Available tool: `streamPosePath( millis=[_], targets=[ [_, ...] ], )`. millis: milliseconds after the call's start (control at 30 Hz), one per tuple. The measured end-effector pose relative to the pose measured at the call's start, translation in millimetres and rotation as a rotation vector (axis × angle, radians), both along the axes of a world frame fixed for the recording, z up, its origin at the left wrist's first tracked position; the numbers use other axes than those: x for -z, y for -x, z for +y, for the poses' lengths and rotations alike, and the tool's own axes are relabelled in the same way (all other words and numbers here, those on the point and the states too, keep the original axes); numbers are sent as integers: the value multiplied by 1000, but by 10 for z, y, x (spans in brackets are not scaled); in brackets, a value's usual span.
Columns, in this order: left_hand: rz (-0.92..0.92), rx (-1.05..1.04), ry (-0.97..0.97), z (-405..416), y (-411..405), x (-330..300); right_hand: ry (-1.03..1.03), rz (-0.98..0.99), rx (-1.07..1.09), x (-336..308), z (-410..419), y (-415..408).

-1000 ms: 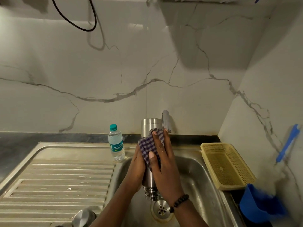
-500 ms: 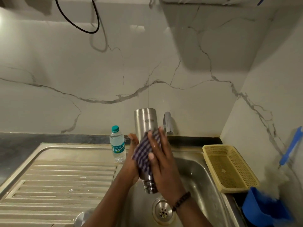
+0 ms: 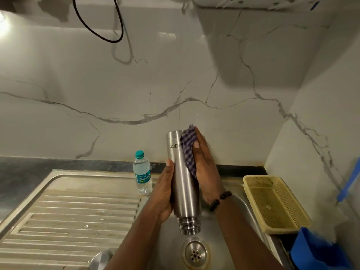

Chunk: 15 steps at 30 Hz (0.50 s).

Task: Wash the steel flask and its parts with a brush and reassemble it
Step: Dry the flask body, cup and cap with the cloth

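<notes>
The steel flask (image 3: 183,184) hangs upside down over the sink basin (image 3: 239,207), its threaded mouth pointing at the drain (image 3: 195,251). My left hand (image 3: 164,193) grips the flask's lower left side. My right hand (image 3: 206,168) presses a blue-and-white checked cloth (image 3: 188,151) against the flask's upper right side, near its base. A round steel part, likely the flask's cap (image 3: 102,260), lies on the drainboard at the bottom edge, partly hidden by my left forearm.
A small plastic water bottle (image 3: 142,173) stands at the drainboard's (image 3: 68,213) back edge. A yellow perforated basket (image 3: 274,201) sits right of the basin, a blue container (image 3: 319,252) in front of it. A blue-handled brush (image 3: 348,182) leans on the right wall.
Both hands have raised the flask higher above the basin. The cloth in my right hand has slid from the flask's middle up toward its base end.
</notes>
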<state>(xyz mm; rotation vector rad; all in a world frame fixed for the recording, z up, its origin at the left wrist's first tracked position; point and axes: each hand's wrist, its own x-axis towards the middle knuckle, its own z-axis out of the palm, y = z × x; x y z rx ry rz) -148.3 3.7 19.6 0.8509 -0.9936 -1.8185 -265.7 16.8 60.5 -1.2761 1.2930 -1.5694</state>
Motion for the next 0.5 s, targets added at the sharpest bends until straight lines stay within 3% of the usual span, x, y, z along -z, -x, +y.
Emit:
streamPosePath(
  millis=[133,233,300,500],
  targets=[
    [-57,-12,39,-23,53,15,50,315,104,92,-12,11],
    [28,10,4,54,156,-44,61,488,158,155,-13,-49],
    [70,-10,-19,44,174,-98,53,486,137,191,34,-80],
    [210,-86,-185,-148,16,-126,-44,233,-95,401,465,-128]
  ],
)
